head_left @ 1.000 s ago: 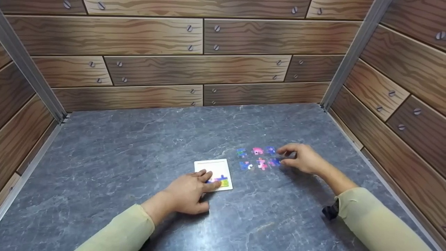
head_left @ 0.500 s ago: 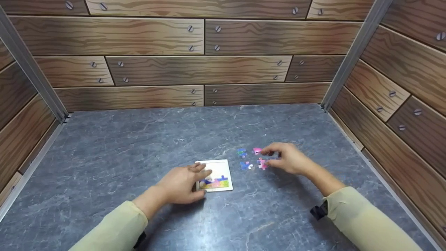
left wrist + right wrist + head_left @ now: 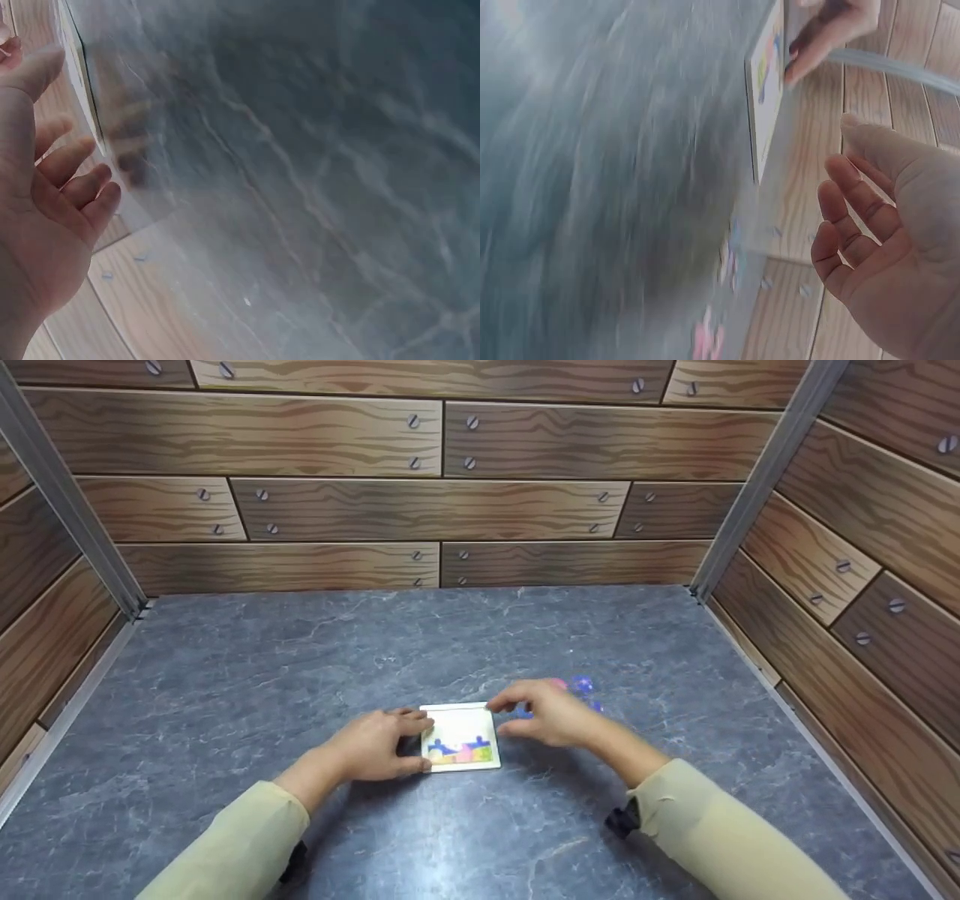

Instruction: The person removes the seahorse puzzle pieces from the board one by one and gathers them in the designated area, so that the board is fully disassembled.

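A small white puzzle board (image 3: 459, 721) lies flat on the table, with a row of joined jigsaw pieces (image 3: 465, 753) in blue, pink and yellow-green along its near side. My left hand (image 3: 375, 746) rests at the board's left edge, fingertips and thumb touching it without curling round it. Near the right edge hovers my right hand (image 3: 551, 714), its thumb and forefinger apart and no piece visible between them. Behind it loose puzzle pieces (image 3: 582, 684) in blue and pink show in part; the hand hides the others. In the right wrist view, pink pieces (image 3: 707, 334) look blurred.
The grey marbled table (image 3: 300, 660) reaches back to a wood-patterned wall (image 3: 337, 510). Side walls with metal corner posts (image 3: 757, 480) bound it left and right.
My right hand has moved left from the loose pieces to beside the board. My left hand has slid left off the joined pieces to the board's edge.
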A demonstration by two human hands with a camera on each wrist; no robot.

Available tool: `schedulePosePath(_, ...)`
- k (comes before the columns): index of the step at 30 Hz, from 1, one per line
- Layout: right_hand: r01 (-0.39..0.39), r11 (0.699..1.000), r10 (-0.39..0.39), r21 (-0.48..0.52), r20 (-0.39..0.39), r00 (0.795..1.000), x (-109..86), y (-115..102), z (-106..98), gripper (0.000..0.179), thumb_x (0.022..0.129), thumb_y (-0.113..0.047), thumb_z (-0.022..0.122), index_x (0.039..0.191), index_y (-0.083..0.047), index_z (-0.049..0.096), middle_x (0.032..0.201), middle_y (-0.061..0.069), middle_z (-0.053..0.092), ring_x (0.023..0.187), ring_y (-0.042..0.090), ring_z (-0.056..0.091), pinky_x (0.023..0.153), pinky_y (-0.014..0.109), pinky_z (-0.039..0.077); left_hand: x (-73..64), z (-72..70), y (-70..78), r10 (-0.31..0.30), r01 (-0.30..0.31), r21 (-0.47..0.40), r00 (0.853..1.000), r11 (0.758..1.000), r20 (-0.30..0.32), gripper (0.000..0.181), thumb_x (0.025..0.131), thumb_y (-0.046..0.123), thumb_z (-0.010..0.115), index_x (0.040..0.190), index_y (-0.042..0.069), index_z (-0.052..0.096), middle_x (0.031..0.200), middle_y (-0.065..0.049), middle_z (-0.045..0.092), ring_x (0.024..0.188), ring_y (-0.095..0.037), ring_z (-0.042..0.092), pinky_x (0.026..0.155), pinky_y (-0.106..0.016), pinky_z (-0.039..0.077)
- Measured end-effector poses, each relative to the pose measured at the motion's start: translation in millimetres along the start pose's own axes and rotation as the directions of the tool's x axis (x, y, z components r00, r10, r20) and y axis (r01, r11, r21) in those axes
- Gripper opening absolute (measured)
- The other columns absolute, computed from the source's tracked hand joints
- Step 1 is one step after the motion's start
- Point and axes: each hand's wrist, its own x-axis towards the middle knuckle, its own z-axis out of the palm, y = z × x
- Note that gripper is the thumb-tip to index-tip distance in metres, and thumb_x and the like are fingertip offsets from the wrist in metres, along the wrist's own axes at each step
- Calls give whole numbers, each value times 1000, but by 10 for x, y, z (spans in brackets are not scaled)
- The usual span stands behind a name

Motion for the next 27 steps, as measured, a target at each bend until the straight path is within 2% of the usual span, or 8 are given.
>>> schedulePosePath(3,-1,1000,1,0,49,999,110,-67,131,31,93,-14,82,122,-4,77,116,7,78,106,28,71,89,51,58,16,-7,-18,-14,13,3,1000,1000,27,58,97,45,74,146,14,66,154,-17,57,141,-44,53,113,-61,44)
schedulePosePath(7,-18,1000,16,17,109,994,235,-132,284,30,94,-15,81,123,-5,77,117,6,77,108,28,70,91,46,58,17,-8,-21,-21,20,20,999,1000,39,55,97,45,75,143,16,68,155,-14,57,142,-44,52,112,-62,44)
schedulePosePath(14,-26,998,19,48,146,989,358,-140,478,32,91,-16,85,121,-5,78,114,6,77,103,22,71,92,39,58,-3,10,-25,-31,28,43,998,999,49,61,99,48,73,149,15,65,157,-12,54,145,-42,49,113,-62,44)
schedulePosePath(19,-32,997,19,75,167,986,384,-107,532,32,90,-14,86,119,-5,78,112,7,76,103,18,70,93,31,57,-14,25,-32,-30,29,22,999,999,44,61,99,49,72,150,15,63,158,-11,53,146,-43,47,115,-63,41)
schedulePosePath(27,-53,981,13,184,215,977,404,-77,523,35,90,-10,85,124,-3,77,113,10,72,102,20,65,89,32,56,-40,36,-55,-19,19,4,1000,1000,18,62,99,48,73,150,14,63,158,-12,53,147,-43,46,116,-63,39)
